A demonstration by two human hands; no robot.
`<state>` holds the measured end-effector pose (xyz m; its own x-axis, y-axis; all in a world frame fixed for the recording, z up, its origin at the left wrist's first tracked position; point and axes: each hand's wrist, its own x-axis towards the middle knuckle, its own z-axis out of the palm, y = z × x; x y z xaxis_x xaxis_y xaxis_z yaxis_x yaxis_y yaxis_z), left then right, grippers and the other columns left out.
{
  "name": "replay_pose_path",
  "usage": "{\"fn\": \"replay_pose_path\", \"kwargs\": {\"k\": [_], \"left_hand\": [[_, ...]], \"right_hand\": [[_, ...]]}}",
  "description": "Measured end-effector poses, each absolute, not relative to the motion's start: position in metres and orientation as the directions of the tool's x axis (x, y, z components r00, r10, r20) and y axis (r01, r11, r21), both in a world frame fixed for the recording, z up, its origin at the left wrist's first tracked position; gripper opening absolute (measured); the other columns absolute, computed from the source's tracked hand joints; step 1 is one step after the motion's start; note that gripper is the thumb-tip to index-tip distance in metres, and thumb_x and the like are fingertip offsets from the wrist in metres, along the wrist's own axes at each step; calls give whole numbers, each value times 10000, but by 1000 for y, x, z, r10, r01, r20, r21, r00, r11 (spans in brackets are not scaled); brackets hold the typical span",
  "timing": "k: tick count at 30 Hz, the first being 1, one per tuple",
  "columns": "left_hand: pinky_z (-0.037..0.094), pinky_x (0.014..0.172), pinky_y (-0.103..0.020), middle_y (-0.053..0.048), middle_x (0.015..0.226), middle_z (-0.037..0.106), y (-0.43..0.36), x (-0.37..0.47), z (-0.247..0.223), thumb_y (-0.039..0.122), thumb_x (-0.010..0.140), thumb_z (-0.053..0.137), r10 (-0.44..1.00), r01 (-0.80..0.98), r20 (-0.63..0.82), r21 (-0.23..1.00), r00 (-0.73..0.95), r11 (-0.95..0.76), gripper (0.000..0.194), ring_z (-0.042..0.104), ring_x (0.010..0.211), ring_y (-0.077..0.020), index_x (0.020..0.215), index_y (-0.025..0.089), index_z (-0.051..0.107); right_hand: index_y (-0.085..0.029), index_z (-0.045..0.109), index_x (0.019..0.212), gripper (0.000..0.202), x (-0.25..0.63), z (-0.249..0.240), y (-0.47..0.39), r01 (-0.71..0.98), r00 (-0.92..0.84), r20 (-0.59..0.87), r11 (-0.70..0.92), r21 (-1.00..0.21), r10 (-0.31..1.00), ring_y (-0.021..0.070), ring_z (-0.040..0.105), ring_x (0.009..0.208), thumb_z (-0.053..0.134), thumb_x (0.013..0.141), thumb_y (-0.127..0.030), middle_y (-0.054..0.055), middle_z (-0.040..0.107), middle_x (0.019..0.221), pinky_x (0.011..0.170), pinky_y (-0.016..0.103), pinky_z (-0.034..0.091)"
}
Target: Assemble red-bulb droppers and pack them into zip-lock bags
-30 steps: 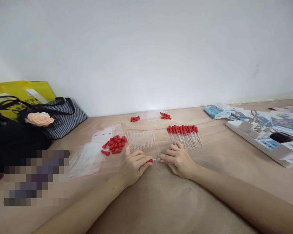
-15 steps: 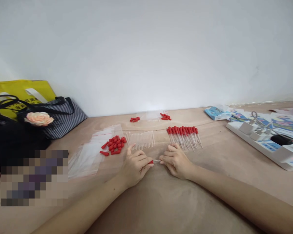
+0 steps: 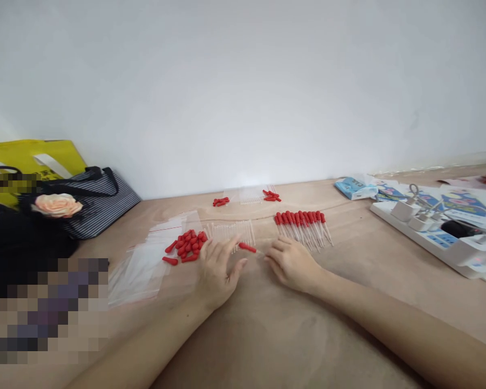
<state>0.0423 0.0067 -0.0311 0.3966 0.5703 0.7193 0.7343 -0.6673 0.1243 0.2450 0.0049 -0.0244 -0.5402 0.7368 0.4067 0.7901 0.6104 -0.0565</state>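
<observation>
Freed from the red-bulbed dropper [image 3: 247,247] since the earlier frame, your left hand [image 3: 219,265] has open fingers; your right hand [image 3: 290,261] pinches its other end with closed fingers, holding it between both hands. Its bulb looks seated. Loose tubes [image 3: 231,231] and capped droppers [image 3: 301,219] crowd just beyond; bare tabletop [image 3: 247,335] lies nearer you.

Two hands [image 3: 218,268] [image 3: 294,265], one held dropper [image 3: 248,247], three red-bulb piles [image 3: 194,247] [image 3: 221,202] [image 3: 272,196], one dropper row [image 3: 299,218]
</observation>
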Motion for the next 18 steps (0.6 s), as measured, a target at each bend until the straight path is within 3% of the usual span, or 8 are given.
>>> {"fn": "replay_pose_path", "kwargs": {"k": [2,5,8,13,18], "left_hand": [[299,926,-427,-87,982,609,8,42,-32,242,804,492,579,757,747,160,327,-634,372,539,937,-211,1162,168,422],[305,920,-418,-62,923,618,7,42,-30,218,794,487,570,740,736,142,365,-658,265,547,898,-202,1058,191,491],[277,938,-430,-43,892,631,4,43,-27,206,788,490,555,714,708,103,437,-693,188,553,881,-196,967,206,545],[300,907,-412,-26,838,640,5,43,-26,180,783,490,599,701,674,167,432,-693,130,562,836,-178,868,215,582],[283,909,-408,-7,800,636,6,43,-27,177,784,491,587,672,668,173,457,-720,123,568,792,-157,758,223,603]], "right_hand": [[-136,598,749,208,249,-20,16,877,-390,357,461,-139,849,172,516,752,413,827,-189,81,604,778,662,269,343],[-141,587,825,204,251,-14,39,945,-148,257,213,-249,955,180,565,767,396,829,-210,85,625,800,638,254,361],[-142,528,1003,240,245,-12,55,966,-11,209,65,-250,978,209,585,822,395,823,-229,97,632,861,628,259,379],[-132,453,1096,310,235,-19,62,982,35,164,-4,-187,986,230,599,832,402,798,-200,123,628,906,635,281,399],[-151,504,999,241,239,-22,63,990,-4,152,25,-136,988,231,597,844,421,781,-212,117,632,891,640,289,407]]}}
